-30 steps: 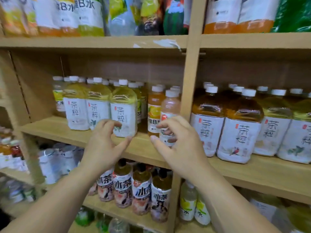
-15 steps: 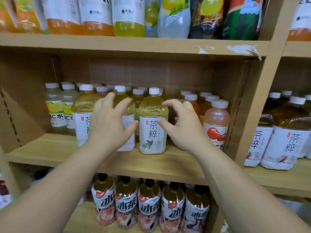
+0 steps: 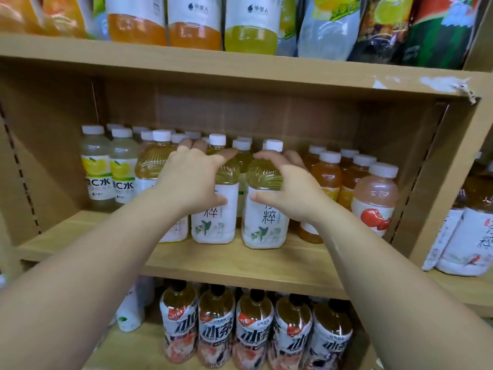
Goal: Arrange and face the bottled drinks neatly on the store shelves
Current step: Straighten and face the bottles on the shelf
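On the middle wooden shelf [image 3: 240, 265] stands a front row of green tea bottles with white labels and white caps. My left hand [image 3: 192, 182] grips the middle green tea bottle [image 3: 214, 225], fingers over its shoulder and thumb on the label. My right hand [image 3: 289, 193] grips the green tea bottle to its right [image 3: 264, 228] the same way. Both bottles stand upright near the shelf's front edge with their labels facing out. A third green tea bottle [image 3: 153, 161] stands on the left, partly hidden behind my left wrist.
Lemon drink bottles [image 3: 97, 172] fill the shelf's left end, orange bottles [image 3: 326, 172] and a pink tomato-label bottle [image 3: 376, 198] its right end. A wooden upright [image 3: 437, 169] bounds the bay. Brown tea bottles [image 3: 256, 332] stand on the shelf below, larger bottles [image 3: 194, 25] above.
My view has shifted left to centre on this bay. Both hands rose from in front of the shelf edge and closed round two neighbouring green tea bottles.
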